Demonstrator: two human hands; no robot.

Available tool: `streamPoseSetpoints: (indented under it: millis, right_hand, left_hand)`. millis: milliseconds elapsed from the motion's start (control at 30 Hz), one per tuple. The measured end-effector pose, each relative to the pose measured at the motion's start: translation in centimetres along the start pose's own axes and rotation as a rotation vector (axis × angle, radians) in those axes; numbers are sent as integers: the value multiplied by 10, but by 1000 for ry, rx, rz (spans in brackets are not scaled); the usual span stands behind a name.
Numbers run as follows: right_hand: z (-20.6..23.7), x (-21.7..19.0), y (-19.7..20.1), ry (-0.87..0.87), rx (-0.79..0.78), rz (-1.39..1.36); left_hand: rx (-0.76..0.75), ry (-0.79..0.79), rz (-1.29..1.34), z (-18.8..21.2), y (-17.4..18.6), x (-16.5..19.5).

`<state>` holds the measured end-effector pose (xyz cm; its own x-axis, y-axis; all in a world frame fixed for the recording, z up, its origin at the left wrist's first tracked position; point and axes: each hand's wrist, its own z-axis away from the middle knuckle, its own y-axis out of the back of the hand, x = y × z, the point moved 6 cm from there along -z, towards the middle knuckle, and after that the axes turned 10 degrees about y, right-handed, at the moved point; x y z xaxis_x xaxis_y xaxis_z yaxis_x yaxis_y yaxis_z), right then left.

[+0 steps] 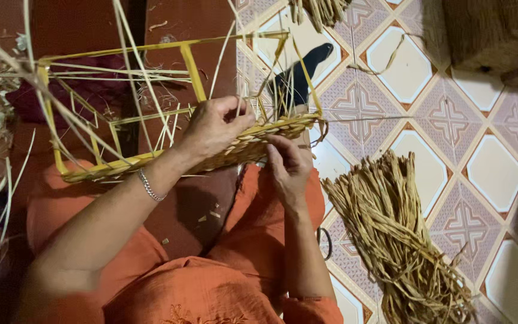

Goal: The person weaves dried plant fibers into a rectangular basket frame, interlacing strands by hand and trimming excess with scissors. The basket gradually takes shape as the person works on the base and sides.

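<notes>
A yellow wire frame (pixel 190 66) lies across my lap, with a band of woven straw (pixel 253 141) along its near edge. My left hand (pixel 214 126) grips that woven edge from above, fingers curled over the strands. My right hand (pixel 289 165) pinches a strand of straw at the woven band's right end, just below the frame's corner. Loose pale strands (pixel 139 66) stick up through the frame.
A thick bundle of dried straw (pixel 400 240) lies on the patterned tiled floor (pixel 451 120) to my right. A foot in a dark sock (pixel 301 75) rests beyond the frame. Another straw bundle (pixel 322 9) and a woven block (pixel 499 36) sit at the top.
</notes>
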<state>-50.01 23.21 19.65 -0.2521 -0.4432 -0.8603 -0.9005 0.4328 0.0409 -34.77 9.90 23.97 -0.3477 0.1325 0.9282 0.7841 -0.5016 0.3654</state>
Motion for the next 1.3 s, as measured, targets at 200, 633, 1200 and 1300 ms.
streamPoseSetpoints:
  millis: [200, 633, 1200, 1300]
  right_hand:
    - [40, 25, 69, -222, 293, -17]
    - [151, 120, 162, -187, 47, 1056]
    - [250, 97, 205, -673, -96, 1164]
    - [259, 110, 223, -855, -81, 1177]
  left_hand:
    - [59, -81, -5, 10, 4, 1]
    - [-10, -224, 47, 24, 23, -8]
    - [81, -136, 223, -2, 11, -6]
    - [55, -90, 299, -5, 11, -9]
